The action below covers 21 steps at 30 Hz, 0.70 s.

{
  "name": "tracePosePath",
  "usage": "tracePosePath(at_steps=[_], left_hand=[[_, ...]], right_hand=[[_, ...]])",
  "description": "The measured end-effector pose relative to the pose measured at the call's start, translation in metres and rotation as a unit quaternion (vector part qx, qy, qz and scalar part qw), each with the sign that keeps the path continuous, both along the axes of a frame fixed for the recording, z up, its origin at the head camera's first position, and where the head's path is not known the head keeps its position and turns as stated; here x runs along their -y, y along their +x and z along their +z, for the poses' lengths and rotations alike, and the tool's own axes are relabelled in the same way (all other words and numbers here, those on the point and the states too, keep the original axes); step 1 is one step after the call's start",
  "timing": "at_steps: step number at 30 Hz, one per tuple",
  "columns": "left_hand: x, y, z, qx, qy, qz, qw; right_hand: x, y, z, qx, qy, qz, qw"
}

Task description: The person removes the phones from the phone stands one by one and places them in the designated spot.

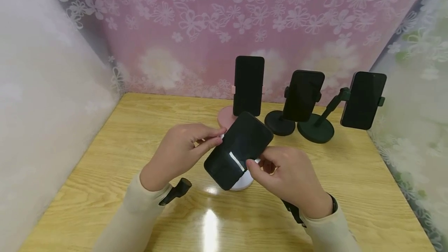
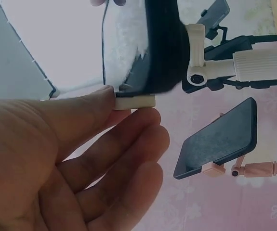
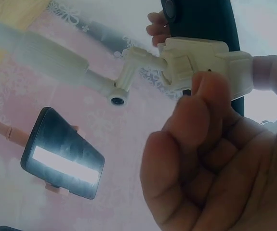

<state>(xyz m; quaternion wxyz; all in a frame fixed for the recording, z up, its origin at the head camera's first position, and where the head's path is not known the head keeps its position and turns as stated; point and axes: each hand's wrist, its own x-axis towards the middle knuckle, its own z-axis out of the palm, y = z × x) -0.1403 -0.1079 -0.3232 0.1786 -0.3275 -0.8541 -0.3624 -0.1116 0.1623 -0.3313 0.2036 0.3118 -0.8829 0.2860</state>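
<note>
A black smartphone [image 1: 241, 147] sits tilted in the clamp [image 3: 201, 55] of a white phone stand, whose round base [image 1: 244, 183] shows partly under it. My left hand [image 1: 183, 151] pinches the white clamp end [image 2: 137, 102] at the phone's left edge between thumb and fingers. At the opposite edge, my right hand [image 1: 292, 172] grips the clamp's other end, thumb by the screen side and fingers behind. The right wrist view shows the stand's jointed neck [image 3: 124, 84] meeting the back of the clamp. From the head view the phone hides most of the stand.
Behind stand a pink phone stand [image 1: 225, 117], a black one [image 1: 280, 124] and a dark green one [image 1: 316, 131], each bearing a dark-screened phone. They line the right back of the wooden table [image 1: 140, 118]. Flowered pink cloth [image 1: 210, 42] hangs behind.
</note>
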Motion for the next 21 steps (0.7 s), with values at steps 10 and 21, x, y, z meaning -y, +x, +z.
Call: tracePosePath(at_steps=[10,21], left_hand=[[-0.0018,0.006,0.0001,-0.02,0.016,-0.002,0.9997],[-0.001,0.0082,0.0029,-0.011,0.01,-0.013,0.9998]], right_hand=[[-0.0061,-0.0011,0.003,0.027,0.047,-0.036,0.998],[-0.0066,-0.007,0.0037,0.078,0.037,-0.035,0.996]])
